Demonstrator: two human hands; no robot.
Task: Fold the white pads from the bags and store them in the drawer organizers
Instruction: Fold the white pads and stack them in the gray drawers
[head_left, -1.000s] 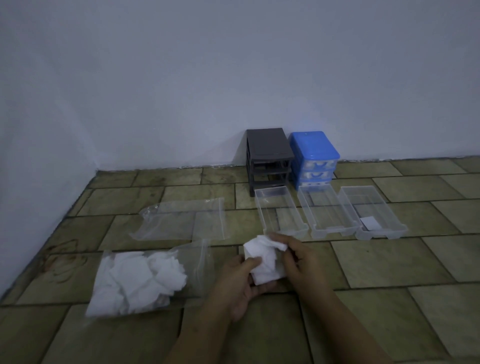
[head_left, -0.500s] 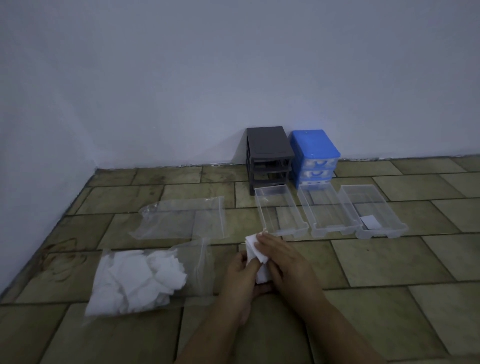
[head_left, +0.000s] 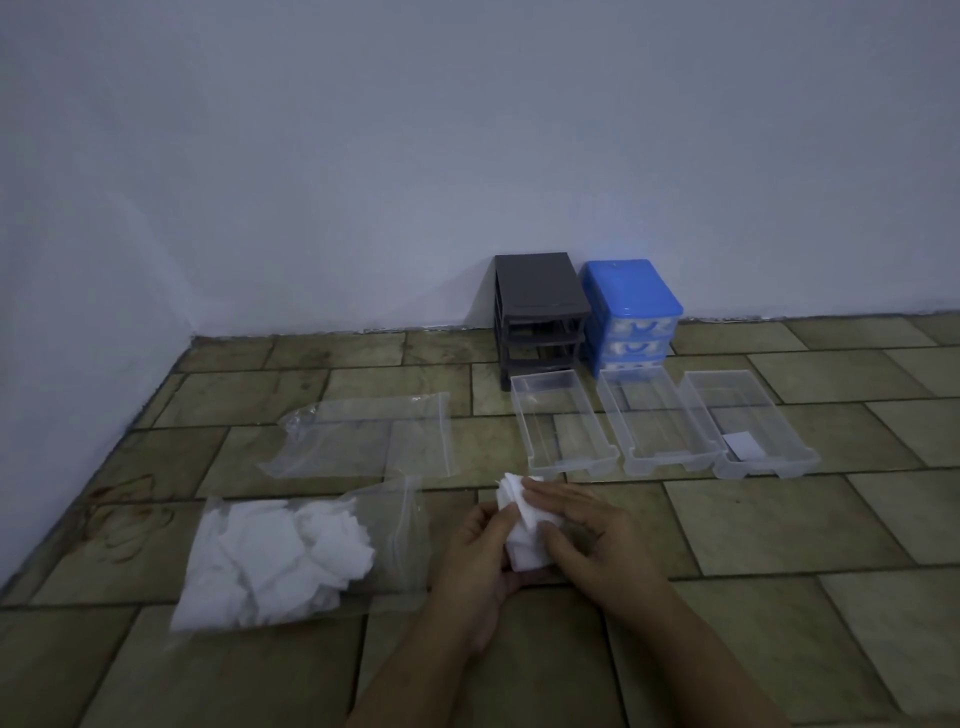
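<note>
On the tiled floor (head_left: 779, 525) at the left lay a full bag (head_left: 291, 556) of loose white pads, mouth toward the hands and within easy reach, with an empty bag (head_left: 363, 441) flattened behind it; the left hand (head_left: 475, 566) pinched the pad (head_left: 524, 525) from below while the right hand (head_left: 587, 540) grasped it from above, fingers laid over the top and thumb tucked under, apparently pressing a fold flat. Beyond stood three clear drawers (head_left: 566, 431), pulled out for loading; the rightmost (head_left: 753, 431) held one folded pad (head_left: 741, 447); behind them, a grey frame (head_left: 540, 317) and a blue organizer (head_left: 631, 317) sat against the wall; nothing blocked the way.
</note>
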